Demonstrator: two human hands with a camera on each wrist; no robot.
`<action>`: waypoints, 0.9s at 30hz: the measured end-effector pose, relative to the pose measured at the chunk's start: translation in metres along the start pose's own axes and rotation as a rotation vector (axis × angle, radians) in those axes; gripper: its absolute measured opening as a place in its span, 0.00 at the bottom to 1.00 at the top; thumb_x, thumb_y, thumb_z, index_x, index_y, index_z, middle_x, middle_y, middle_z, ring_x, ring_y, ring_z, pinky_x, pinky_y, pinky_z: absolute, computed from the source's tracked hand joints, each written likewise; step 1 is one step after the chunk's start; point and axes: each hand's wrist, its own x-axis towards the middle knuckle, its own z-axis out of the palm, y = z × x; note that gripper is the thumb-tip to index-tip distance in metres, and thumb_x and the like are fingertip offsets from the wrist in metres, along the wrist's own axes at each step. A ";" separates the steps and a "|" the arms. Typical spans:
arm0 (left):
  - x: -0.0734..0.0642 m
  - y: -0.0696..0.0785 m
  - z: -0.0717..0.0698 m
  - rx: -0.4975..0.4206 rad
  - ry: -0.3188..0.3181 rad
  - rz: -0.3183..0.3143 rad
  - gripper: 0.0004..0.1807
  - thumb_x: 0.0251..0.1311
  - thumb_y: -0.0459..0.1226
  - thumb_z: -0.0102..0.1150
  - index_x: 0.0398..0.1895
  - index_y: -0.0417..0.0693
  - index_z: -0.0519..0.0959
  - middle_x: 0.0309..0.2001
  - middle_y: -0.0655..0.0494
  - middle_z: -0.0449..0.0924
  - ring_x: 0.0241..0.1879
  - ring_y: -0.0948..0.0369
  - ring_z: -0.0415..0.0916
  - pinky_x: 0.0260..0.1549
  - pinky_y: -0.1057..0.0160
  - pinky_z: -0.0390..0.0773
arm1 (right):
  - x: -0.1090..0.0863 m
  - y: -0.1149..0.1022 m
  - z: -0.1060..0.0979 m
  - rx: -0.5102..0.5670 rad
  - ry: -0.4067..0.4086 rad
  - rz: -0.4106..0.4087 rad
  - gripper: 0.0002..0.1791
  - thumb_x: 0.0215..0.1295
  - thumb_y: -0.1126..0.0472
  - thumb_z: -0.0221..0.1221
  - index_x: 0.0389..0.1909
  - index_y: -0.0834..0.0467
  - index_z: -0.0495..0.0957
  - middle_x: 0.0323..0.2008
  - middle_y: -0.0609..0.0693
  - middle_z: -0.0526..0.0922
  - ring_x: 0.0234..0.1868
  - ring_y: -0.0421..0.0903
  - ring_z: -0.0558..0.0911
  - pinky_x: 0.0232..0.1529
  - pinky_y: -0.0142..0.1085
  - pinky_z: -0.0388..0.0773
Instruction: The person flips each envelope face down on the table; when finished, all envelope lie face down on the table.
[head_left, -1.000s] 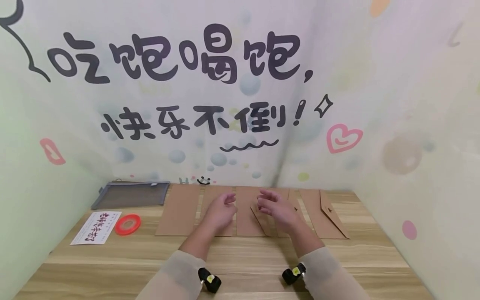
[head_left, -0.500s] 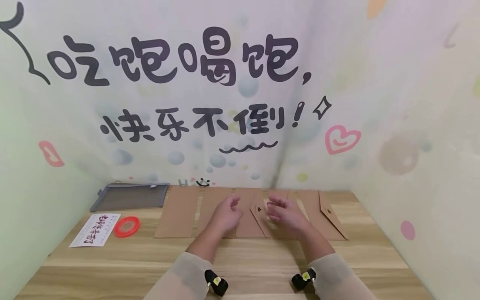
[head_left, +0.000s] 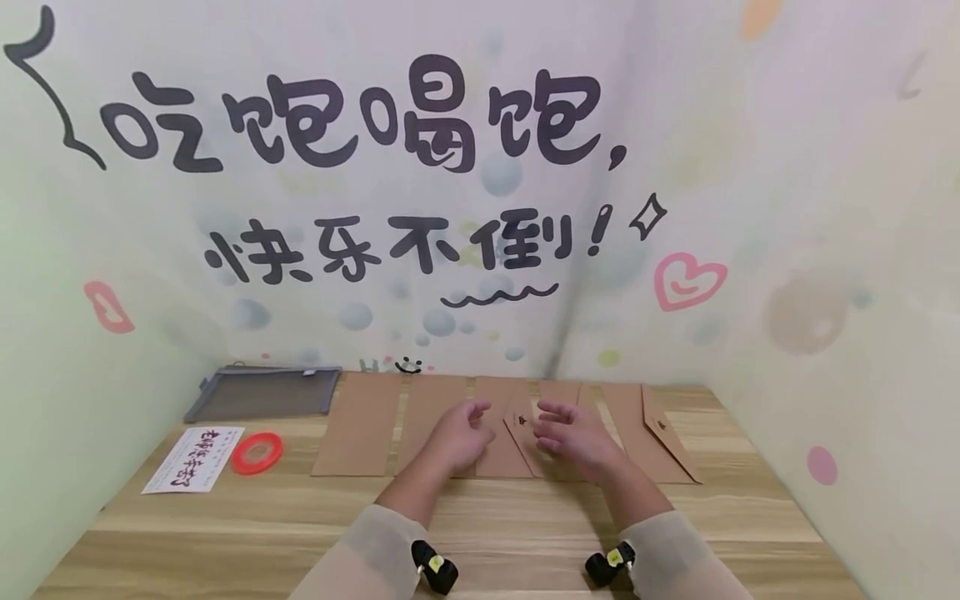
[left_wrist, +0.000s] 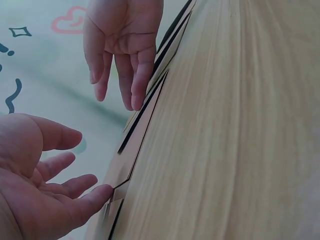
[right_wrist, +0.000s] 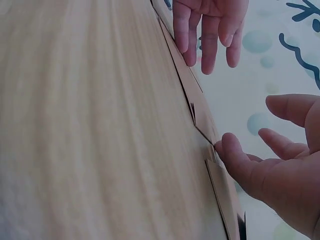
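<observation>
Several brown paper envelopes lie in a row across the back of the table. My left hand [head_left: 459, 437] is held over the second envelope [head_left: 429, 400] and the left edge of the middle envelope [head_left: 498, 393], fingers loosely bent with nothing in them. Over the fourth envelope [head_left: 558, 392], which it partly hides, is my right hand [head_left: 577, 437], likewise holding nothing. The middle envelope's slanted flap with a small dark print shows between the hands. In the left wrist view, the palms of the left hand [left_wrist: 45, 185] and right hand [left_wrist: 125, 40] face each other, fingers spread.
At the row's ends lie a plain envelope [head_left: 360, 425] and one with a slanted flap [head_left: 637, 442]. To the left are a grey mesh zip pouch [head_left: 270, 396], a red tape roll [head_left: 242, 460] and a white card with handwriting [head_left: 187, 471]. A printed curtain [head_left: 337, 192] hangs behind the table.
Both hands have shifted a little to the right, mostly in the first half second. The right hand no longer covers the print on the middle envelope's flap. The envelopes stay where they were.
</observation>
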 end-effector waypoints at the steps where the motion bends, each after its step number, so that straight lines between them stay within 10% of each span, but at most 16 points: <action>1: 0.000 0.000 0.000 -0.001 -0.001 -0.004 0.27 0.71 0.36 0.62 0.72 0.45 0.76 0.75 0.41 0.75 0.73 0.42 0.75 0.75 0.40 0.72 | 0.000 0.000 0.000 0.003 0.006 0.003 0.33 0.78 0.67 0.58 0.79 0.69 0.63 0.76 0.73 0.67 0.70 0.60 0.80 0.63 0.39 0.85; 10: -0.002 0.002 0.000 -0.026 -0.021 0.012 0.28 0.69 0.34 0.63 0.72 0.44 0.76 0.75 0.39 0.74 0.73 0.41 0.74 0.74 0.40 0.73 | 0.005 0.001 -0.007 0.047 0.049 -0.002 0.28 0.79 0.67 0.57 0.76 0.67 0.69 0.71 0.68 0.76 0.52 0.43 0.86 0.54 0.32 0.86; 27: -0.014 0.018 0.012 -0.123 -0.190 0.084 0.34 0.68 0.47 0.70 0.75 0.49 0.74 0.74 0.42 0.75 0.75 0.42 0.72 0.72 0.39 0.75 | -0.006 -0.016 0.001 0.091 -0.076 -0.061 0.31 0.79 0.68 0.57 0.79 0.66 0.64 0.72 0.61 0.71 0.60 0.41 0.79 0.57 0.30 0.82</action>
